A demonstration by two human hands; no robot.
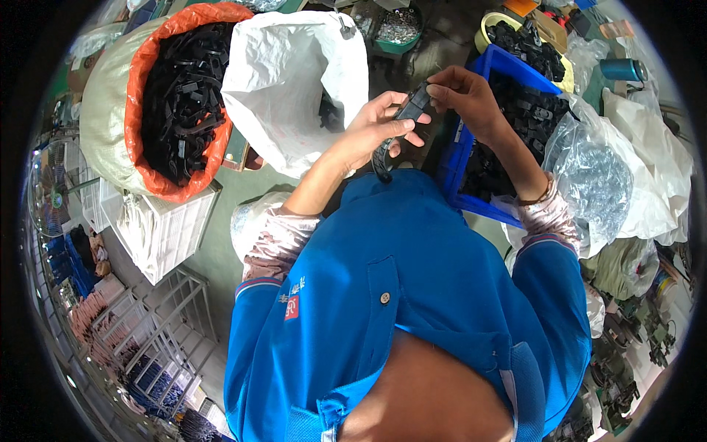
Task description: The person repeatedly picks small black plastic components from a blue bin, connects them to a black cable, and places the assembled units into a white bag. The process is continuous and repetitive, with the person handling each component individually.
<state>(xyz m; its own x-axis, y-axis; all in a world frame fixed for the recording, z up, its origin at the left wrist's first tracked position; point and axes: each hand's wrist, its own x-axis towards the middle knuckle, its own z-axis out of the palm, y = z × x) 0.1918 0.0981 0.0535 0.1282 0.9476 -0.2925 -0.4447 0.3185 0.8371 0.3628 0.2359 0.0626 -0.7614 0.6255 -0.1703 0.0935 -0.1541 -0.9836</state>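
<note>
In front of my lap, my left hand is closed around a long black plastic handle-like part. Its curved lower end hangs out below the palm, and its blocky upper end points up and to the right. My right hand pinches with thumb and forefinger right at that upper end. Whether a small piece sits between those fingertips cannot be made out. Just beyond my left hand stands an open white woven sack with a few black pieces inside. Under my right forearm is a blue crate full of black plastic parts.
An orange-lined sack of black parts stands at the far left on a white plastic crate. Back right is a yellow tub of black parts. A green bowl holds small metal pieces. Clear plastic bags lie beside the blue crate.
</note>
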